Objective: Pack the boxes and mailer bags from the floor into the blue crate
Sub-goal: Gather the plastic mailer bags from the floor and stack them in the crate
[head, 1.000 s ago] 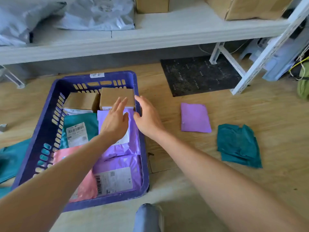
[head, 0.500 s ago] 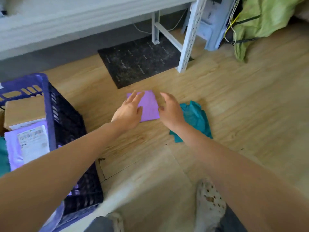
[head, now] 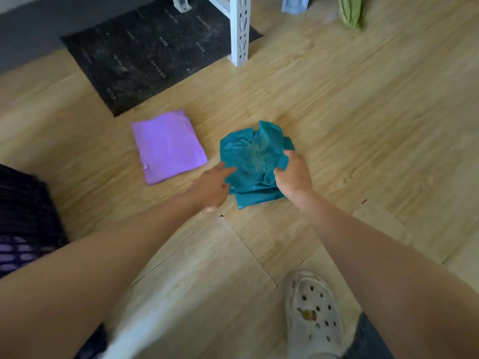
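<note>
The right hand's [head: 294,177] fingers [head: 289,155] curl round the teal bag's [head: 248,156] crumpled right edge; the left hand's [head: 212,187] fingers lie straight at its left edge, seemingly touching through the blur. Lying on the floor [head: 363,125], it looks light, soft and slippery, best gathered by both edges. The purple bag [head: 168,146] lies just beside it, the crate [head: 26,216] off left, with nothing between.

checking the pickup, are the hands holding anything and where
The right hand grips the teal bag by its right edge; the left hand only touches it.
</note>
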A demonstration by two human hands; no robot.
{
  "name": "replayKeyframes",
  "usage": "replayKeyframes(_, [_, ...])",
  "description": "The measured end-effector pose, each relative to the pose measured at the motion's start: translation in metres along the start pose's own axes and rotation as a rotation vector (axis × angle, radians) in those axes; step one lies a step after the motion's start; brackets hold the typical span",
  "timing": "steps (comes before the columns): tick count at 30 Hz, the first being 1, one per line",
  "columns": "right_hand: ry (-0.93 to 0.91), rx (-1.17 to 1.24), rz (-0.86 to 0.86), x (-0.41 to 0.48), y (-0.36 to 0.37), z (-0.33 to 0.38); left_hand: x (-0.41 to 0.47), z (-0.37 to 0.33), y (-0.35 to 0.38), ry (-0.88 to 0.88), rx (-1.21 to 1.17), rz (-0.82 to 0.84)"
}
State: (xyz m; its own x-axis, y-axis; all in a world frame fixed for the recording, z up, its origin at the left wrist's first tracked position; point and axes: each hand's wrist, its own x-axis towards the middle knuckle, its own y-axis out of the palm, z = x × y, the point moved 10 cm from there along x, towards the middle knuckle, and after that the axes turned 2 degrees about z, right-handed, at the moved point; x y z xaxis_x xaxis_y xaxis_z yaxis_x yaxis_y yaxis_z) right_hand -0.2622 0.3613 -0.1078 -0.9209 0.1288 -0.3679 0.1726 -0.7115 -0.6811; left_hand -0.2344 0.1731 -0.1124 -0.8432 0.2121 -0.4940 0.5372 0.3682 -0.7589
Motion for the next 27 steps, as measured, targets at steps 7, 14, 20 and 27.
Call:
replayKeyframes(7, [0.122,0.188,0.04,0.024,0.018,-0.038,0.031,-0.001,0.046,-0.071,-0.075,0.104])
replayKeyframes(14, [0.234,0.395,-0.051,0.028,0.016,-0.044,0.032,-0.002,0.051,-0.077,-0.111,0.135])
replayKeyframes(20, [0.35,0.561,0.093,0.014,0.024,-0.023,0.02,-0.003,0.038,-0.079,-0.18,0.151])
replayKeyframes(27, [0.119,0.614,0.148,-0.01,0.022,0.06,-0.013,0.013,-0.038,-0.209,-0.616,-0.153])
